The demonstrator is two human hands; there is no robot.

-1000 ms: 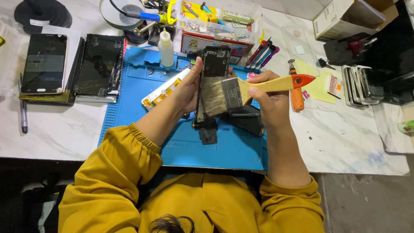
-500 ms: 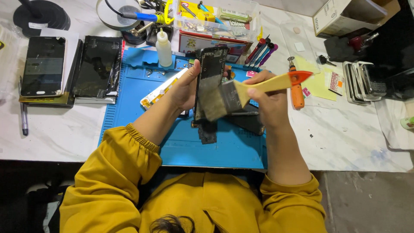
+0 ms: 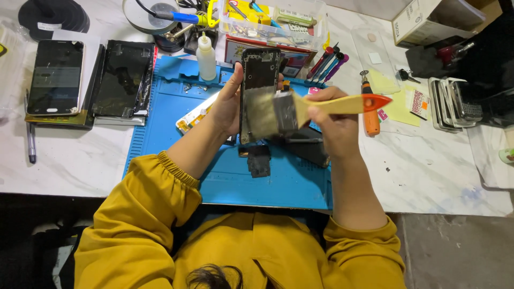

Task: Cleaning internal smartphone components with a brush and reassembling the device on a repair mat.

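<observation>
Counter [image 3: 428, 166]: white marbled surface, carries everything below.

Mat [image 3: 225, 182]: one, blue, ridged, lying centre on the counter. On it: one white flat part [image 3: 195, 113] at the left, partly under the left forearm; one small black square part [image 3: 260, 160] near the front; one dark flat piece [image 3: 308, 147] under the right hand.

Cardboard box [image 3: 428, 21]: one, upper right corner. Contents not visible.

Clear plastic bin [image 3: 273, 18]: one, at the back edge behind the mat. Holds yellow and other small packets and tools; too cluttered to count.

Flat phones or screens left of the mat: two. One phone [image 3: 56, 77] with dark glass resting on a flat stack; one black panel [image 3: 123, 80] just beside it, touching the mat's edge.

Phone frames [image 3: 452, 104]: a stack standing on edge at the right; count cannot be told.

Opened phone [image 3: 258, 93]: one, dark, held upright above the mat. Left hand [image 3: 227, 104] grips it along its left side, thumb and fingers wrapped around the edges.

Brush [image 3: 300, 109]: one, flat, pale wooden handle with red tip, bristles pressed against the phone's open face. Right hand [image 3: 334, 126] has fingers closed around the handle, just beside the ferrule.

Squeeze bottle [image 3: 205, 58]: one, white, upright at the mat's back edge.

Screwdrivers [image 3: 327, 63]: about four, coloured handles, clustered behind the phone.

Orange tool [image 3: 370, 115]: one, on the counter right of the mat.

Pen [image 3: 30, 139]: one, far left.
</observation>
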